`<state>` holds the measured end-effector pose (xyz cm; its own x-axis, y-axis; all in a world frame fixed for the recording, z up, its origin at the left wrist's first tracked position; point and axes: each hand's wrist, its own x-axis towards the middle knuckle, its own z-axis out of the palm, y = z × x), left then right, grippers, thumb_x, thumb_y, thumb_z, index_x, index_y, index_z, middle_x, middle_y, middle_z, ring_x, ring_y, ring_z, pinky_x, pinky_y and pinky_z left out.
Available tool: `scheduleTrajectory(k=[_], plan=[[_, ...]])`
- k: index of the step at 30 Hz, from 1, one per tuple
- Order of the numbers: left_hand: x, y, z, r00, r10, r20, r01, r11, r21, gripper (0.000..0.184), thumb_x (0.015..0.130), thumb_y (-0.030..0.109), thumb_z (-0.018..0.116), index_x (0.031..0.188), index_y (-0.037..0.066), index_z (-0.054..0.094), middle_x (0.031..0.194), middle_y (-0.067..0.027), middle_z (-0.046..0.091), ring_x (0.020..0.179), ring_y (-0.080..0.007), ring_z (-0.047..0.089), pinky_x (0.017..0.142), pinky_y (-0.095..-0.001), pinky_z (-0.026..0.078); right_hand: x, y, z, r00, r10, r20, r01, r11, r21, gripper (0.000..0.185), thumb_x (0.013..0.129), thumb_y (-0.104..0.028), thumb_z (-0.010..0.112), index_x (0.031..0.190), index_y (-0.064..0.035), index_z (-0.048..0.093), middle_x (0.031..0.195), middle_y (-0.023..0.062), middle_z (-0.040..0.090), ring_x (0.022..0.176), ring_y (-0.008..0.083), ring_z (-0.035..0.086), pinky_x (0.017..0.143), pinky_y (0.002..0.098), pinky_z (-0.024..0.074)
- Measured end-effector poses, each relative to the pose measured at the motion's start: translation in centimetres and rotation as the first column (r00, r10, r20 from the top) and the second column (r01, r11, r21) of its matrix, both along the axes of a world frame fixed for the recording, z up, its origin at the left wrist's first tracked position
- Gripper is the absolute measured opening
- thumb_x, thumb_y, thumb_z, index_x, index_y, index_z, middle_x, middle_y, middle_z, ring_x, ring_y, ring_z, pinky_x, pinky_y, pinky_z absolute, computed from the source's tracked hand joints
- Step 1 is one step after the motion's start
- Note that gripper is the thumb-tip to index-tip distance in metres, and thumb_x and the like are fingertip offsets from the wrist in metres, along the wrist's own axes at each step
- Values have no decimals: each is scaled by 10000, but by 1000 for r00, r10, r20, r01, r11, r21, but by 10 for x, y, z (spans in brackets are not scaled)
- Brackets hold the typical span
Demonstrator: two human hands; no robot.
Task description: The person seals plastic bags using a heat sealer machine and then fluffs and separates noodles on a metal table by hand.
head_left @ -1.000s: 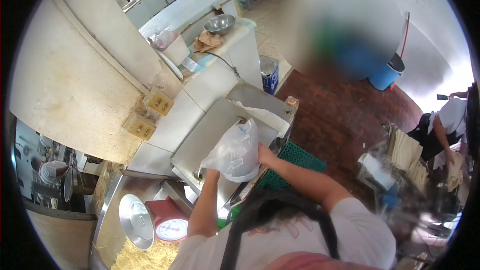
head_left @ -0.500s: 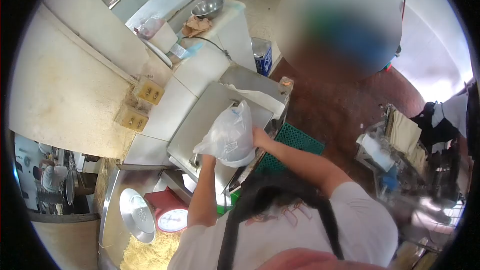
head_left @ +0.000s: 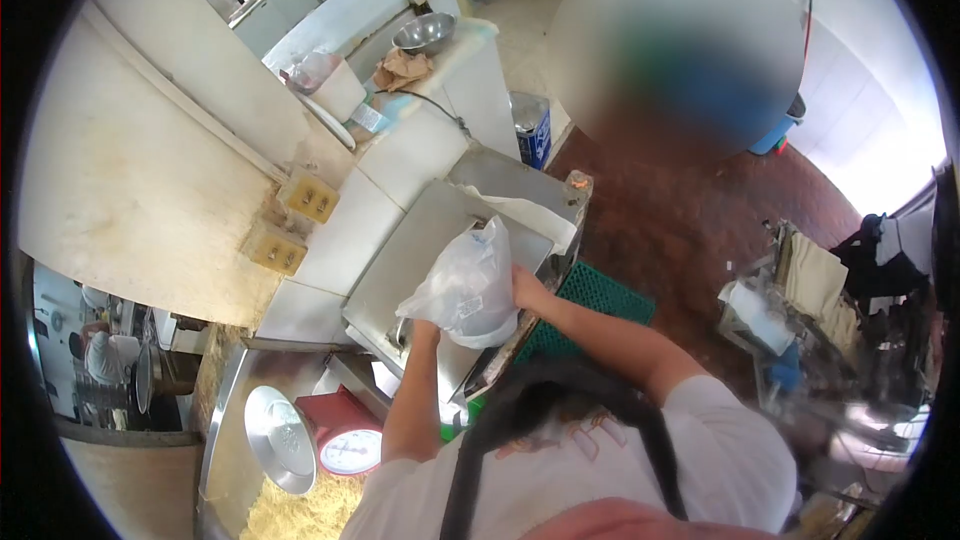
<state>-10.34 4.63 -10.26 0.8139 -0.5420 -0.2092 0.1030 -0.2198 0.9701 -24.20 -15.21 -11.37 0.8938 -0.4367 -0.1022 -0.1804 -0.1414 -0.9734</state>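
Observation:
A whitish, see-through plastic bag [head_left: 465, 285], puffed out and full-looking, is held up between my two hands. My left hand [head_left: 426, 329] grips its lower left side, with most of the fingers hidden behind the plastic. On the opposite side my right hand [head_left: 524, 287] holds the bag's edge, its fingertips out of sight. What the bag contains cannot be made out. Below and behind it is a shallow metal tray [head_left: 390, 250] with a whitish sheet [head_left: 530, 215] lying over its far part.
At lower left stand a red dial scale [head_left: 335, 420] and its metal pan [head_left: 280, 440], beside a pile of yellow noodle-like strands [head_left: 300, 510]. A green plastic crate [head_left: 610, 300] sits right of the tray. A steel bowl [head_left: 425, 32] rests on the tiled ledge.
The view has shifted slightly, so the surroundings appear a little lower and further right. Both hands keep hold of the bag, which looks slightly turned.

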Motion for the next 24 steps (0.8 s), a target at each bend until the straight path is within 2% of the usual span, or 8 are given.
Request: scheduleTrajectory(k=[4,7,10,12,13,16,20,24], plan=[[7,2,-15,998,-39,-54,36,998,-56,504,995,283,578,1419,49,439,1244,-70,595,1114,-189,596,929,-335,517,1,-7,-5,997,77,0,-77,997,-6,358,899,-213,602,1190,-10,651,1170,238,665,1098,370,642,927,431,505],[2,-1,1,990,-67,123,68,998,-5,489,990,279,575,1399,33,466,1256,-90,601,1115,-211,600,947,-345,505,0,-4,1,999,39,-18,-40,998,-42,392,881,-254,627,1189,-13,654,1173,241,665,1089,372,645,922,423,511],[20,30,-75,998,-56,-22,54,996,-72,511,1010,309,543,1430,39,433,1285,-99,585,1143,-225,590,983,-352,495,-9,-16,36,912,347,-219,-379,917,-127,403,883,-273,623,1192,-16,654,1191,243,657,1101,384,638,925,423,511],[20,74,-142,990,-75,-121,59,990,-131,526,1024,328,522,1450,42,411,1304,-106,574,1162,-234,584,1007,-357,488,-27,3,25,941,320,-110,-330,940,-83,414,866,-274,642,1188,-14,655,1190,240,659,1112,379,635,937,423,503],[33,55,-145,997,-74,30,77,990,-116,528,1025,329,518,1455,43,407,1310,-112,572,1164,-241,585,1021,-360,483,-11,-15,30,954,298,-31,-299,947,-121,420,858,-274,651,1186,-13,655,1190,238,660,1118,376,633,943,422,500],[29,-5,-42,980,-46,192,57,997,-53,529,1014,317,531,1452,42,417,1325,-119,567,1179,-238,584,1020,-372,493,6,-4,-15,989,-41,144,88,939,-333,417,856,-260,646,1193,-13,649,1166,239,669,1127,378,628,961,421,485],[2,7,-8,994,-14,-108,3,995,-103,544,990,292,573,1450,45,421,1348,-109,558,1185,-227,582,977,-369,519,-11,-4,36,995,97,31,-96,995,-21,398,913,-234,580,1251,-25,615,1169,240,666,1125,395,622,969,420,476],[-1,3,-10,974,78,-213,-93,994,-64,532,989,280,577,1444,48,429,1347,-95,559,1183,-219,582,975,-353,512,-9,2,18,1000,-2,16,3,997,-73,383,900,-208,609,1232,-18,623,1155,230,675,1115,370,635,956,414,481]])
